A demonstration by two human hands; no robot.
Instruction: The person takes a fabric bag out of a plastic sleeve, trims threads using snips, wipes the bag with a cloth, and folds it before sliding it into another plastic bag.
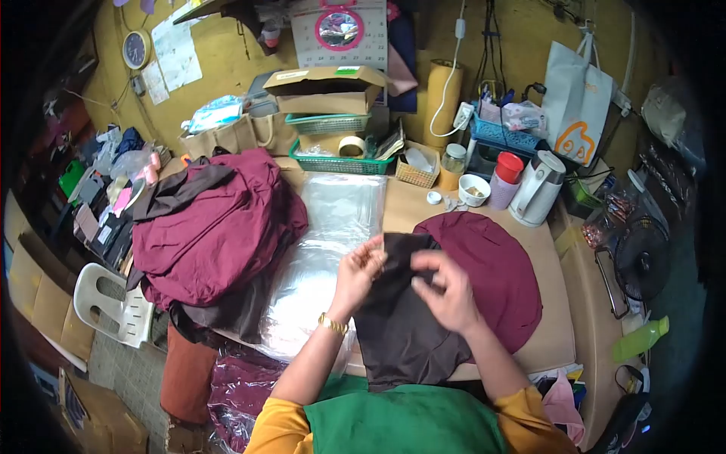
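A dark brown cloth (408, 325) lies at the front of the table, joined or next to a maroon cloth (499, 280) on its right. My left hand (363, 265) pinches something small and thin at the brown cloth's top left corner; it is too small to name. Over the upper right of the brown cloth, my right hand (445, 287) is slightly blurred, its fingers apart and nothing visible between them. Left of my hands are stacked clear plastic bags (318, 265). A large pile of maroon and brown cloth (219, 227) sits farther left.
Green baskets (340, 163) and a cardboard box (327, 89) stand at the back. Behind the maroon cloth are a white bowl (474, 191), a lidded jar (452, 168), a red-lidded container (505, 181) and an electric kettle (538, 189). A white chair (113, 303) is at left.
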